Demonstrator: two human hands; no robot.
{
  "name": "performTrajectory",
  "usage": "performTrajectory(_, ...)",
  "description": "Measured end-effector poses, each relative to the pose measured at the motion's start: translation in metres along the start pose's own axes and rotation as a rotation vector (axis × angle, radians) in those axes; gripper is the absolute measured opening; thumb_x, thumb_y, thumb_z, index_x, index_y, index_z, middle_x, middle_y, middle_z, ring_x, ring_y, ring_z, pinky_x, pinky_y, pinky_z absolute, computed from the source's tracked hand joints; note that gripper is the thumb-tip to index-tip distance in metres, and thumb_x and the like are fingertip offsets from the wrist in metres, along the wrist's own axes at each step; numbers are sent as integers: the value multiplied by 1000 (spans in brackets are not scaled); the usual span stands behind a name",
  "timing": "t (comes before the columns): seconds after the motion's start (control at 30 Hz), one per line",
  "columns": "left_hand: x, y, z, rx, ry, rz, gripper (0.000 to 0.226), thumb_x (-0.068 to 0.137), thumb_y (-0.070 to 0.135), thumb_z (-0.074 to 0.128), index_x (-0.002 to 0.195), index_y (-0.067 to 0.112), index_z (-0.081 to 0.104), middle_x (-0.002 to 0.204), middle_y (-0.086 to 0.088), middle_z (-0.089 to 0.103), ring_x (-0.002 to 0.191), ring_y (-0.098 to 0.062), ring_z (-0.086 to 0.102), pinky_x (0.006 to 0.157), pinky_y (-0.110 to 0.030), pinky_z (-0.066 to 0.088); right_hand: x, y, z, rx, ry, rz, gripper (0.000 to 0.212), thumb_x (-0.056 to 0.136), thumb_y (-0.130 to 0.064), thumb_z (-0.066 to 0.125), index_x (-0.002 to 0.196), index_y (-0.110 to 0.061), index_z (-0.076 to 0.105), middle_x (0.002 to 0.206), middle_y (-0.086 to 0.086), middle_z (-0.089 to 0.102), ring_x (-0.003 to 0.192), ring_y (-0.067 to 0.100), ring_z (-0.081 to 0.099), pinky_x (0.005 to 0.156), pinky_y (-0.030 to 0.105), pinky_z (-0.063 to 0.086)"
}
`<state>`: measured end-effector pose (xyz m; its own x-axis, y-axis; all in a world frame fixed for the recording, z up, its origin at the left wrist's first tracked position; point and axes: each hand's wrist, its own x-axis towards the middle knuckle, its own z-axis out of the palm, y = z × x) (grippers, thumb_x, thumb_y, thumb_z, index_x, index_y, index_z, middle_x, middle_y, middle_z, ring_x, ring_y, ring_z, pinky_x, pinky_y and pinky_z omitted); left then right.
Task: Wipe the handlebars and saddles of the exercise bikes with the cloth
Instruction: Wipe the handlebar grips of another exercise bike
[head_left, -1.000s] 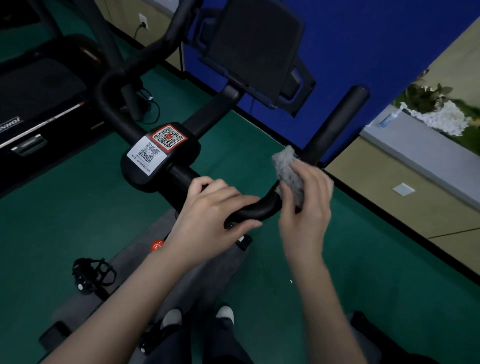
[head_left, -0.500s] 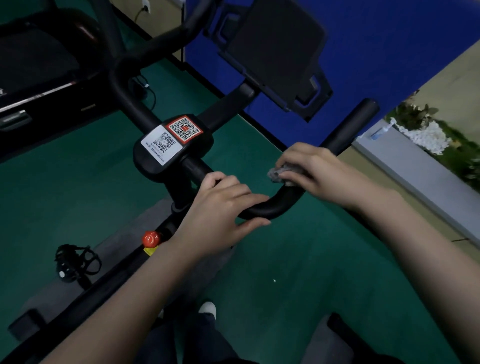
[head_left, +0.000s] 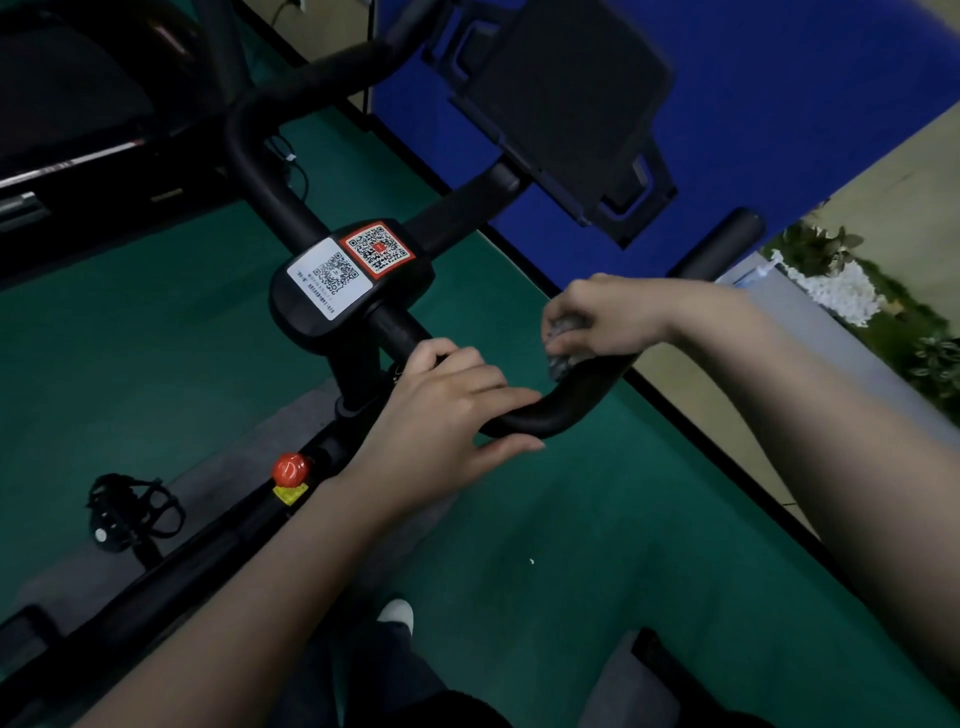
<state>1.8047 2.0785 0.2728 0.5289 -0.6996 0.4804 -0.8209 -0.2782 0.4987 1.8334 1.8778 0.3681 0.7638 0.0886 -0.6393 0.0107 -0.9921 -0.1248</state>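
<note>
Grey, nubbly cloth sits bunched into a small wad on the right-hand bend of an exercise bike's handlebar, pressed against the top of the bar. The person's right grip, a bare hand, is closed around the cloth. Its fingers curl over it so that only fuzzy tufts show between and below them. The handlebar is a thick, matte black tube that curves in a rounded hook beneath both hands. Its far end rises as a straight, blunt-tipped cylinder beyond the right wrist. The left grip, also bare, holds the bar just beside the cloth, nearer the centre, with fingers laid over the top and the thumb stretched along the underside of the curve.

Next to the left hand, a rounded black plastic housing caps the middle of the bar. Two square code stickers lie side by side on it, one white and one red. Beyond it, a flat, dark rectangular holder tilts up on a stem.

Lower down on the black frame sit a glossy red round knob and a small yellow label just under it. A black caged pedal hangs at lower left, beside a grey mat. The floor is matte dark green. A smooth blue wall panel stands behind the bike, a dark treadmill lies at upper left, and leafy plants with white blossoms fill the right edge.
</note>
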Motion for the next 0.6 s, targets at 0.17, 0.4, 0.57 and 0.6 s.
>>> performTrajectory(0.17, 1, 0, 1, 17, 1, 6, 37, 85, 54, 56, 105, 27, 71, 82, 12, 63, 82, -15, 57, 89, -30, 29, 12, -15, 11, 37, -159, -46, 6, 93, -28, 59, 87, -27, 62, 83, -13, 66, 88, 10, 62, 83, 24, 47)
performTrajectory(0.4, 0, -2, 3, 19, 10, 17, 37, 85, 54, 59, 105, 26, 71, 81, 11, 62, 81, -14, 57, 89, -31, 30, 4, -1, -3, -115, -16, 83, 5, 93, -30, 57, 89, -27, 58, 81, -14, 59, 94, 14, 57, 78, 26, 41)
performTrajectory(0.57, -2, -2, 3, 16, 11, 6, 39, 85, 55, 58, 106, 25, 71, 83, 11, 63, 81, -15, 58, 89, -32, 31, -14, 3, 24, -102, 306, 19, 13, 96, -26, 53, 101, -16, 61, 94, -2, 61, 95, 21, 58, 75, 28, 39)
performTrajectory(0.6, -2, -2, 3, 16, 11, 5, 39, 85, 55, 57, 106, 25, 71, 83, 11, 63, 81, -15, 58, 89, -32, 31, -19, 4, 33, -61, 393, -23, 15, 96, -26, 53, 103, -15, 61, 96, 0, 59, 94, 21, 58, 78, 31, 42)
